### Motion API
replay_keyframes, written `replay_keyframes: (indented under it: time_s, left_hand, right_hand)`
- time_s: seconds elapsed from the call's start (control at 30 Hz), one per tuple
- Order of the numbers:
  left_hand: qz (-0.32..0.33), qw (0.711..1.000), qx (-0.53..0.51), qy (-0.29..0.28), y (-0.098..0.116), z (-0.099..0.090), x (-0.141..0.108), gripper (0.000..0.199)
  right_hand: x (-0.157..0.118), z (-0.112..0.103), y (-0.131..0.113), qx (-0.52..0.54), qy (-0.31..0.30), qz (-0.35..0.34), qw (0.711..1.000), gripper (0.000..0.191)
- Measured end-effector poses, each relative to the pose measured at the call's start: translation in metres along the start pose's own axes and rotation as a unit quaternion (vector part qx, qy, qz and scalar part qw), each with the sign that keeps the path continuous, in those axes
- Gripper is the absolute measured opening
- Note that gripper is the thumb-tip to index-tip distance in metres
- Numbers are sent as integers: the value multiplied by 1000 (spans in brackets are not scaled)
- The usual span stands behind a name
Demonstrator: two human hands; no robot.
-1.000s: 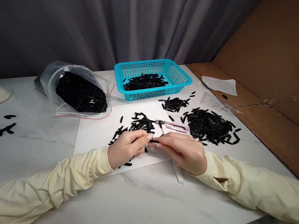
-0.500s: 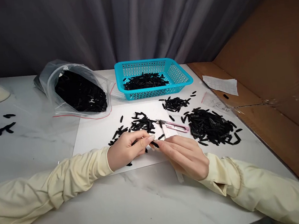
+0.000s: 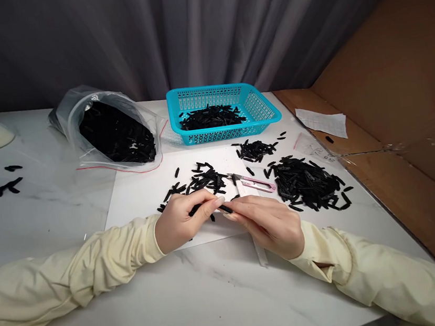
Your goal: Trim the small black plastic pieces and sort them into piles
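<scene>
Between the fingertips of both hands is a small black piece (image 3: 226,209). My left hand (image 3: 184,217) pinches its left end with thumb and forefinger; more black shows under its curled fingers. The fingers of my right hand (image 3: 270,222) press together at the right end of the piece. Both hands are above the front part of a white sheet (image 3: 131,202), beside a loose pile of black pieces (image 3: 207,180). Just behind my right hand lie pink-handled snips (image 3: 257,183), partly over a pale strip (image 3: 261,253) that runs under the hand.
Behind stands a blue basket (image 3: 229,132) holding black pieces. An open plastic bag (image 3: 79,132) of black pieces lies at the back left. Piles (image 3: 307,183) (image 3: 256,150) sit at the right, near cardboard (image 3: 398,82). A few pieces (image 3: 0,188) lie far left.
My right hand has shifted slightly left and up, its fingers closer to my left fingertips. The black piece between them has turned a little and shows more of its length.
</scene>
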State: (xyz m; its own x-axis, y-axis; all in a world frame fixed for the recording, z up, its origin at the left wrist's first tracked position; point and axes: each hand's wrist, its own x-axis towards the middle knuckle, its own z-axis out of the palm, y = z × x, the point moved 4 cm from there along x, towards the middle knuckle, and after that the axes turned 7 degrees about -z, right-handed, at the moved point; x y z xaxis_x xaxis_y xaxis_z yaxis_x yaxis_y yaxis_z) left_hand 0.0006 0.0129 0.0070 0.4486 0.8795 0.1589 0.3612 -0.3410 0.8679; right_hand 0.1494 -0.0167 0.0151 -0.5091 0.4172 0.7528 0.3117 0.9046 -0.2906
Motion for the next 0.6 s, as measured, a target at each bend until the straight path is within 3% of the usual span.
replay_keyframes:
  time_s: [0.13,0.27,0.37,0.5,0.6]
  left_hand:
    - [-24,999,-24,-10,-2,1,0,16]
    - [-116,986,-120,-19,-11,3,5,28]
    - [-185,957,-223,-8,-17,1,10,38]
    - [-241,909,-341,-22,-23,0,16,46]
    - [-261,874,-409,-33,-26,0,19,46]
  right_hand:
    - [-3,2,2,2,5,15,1000,23]
    - [0,-2,0,9,23,32,999,24]
    - [18,-18,10,-62,57,41,996,22]
    - [68,-41,67,-195,32,70,978,12]
    - [109,-45,122,-233,-49,97,966,15]
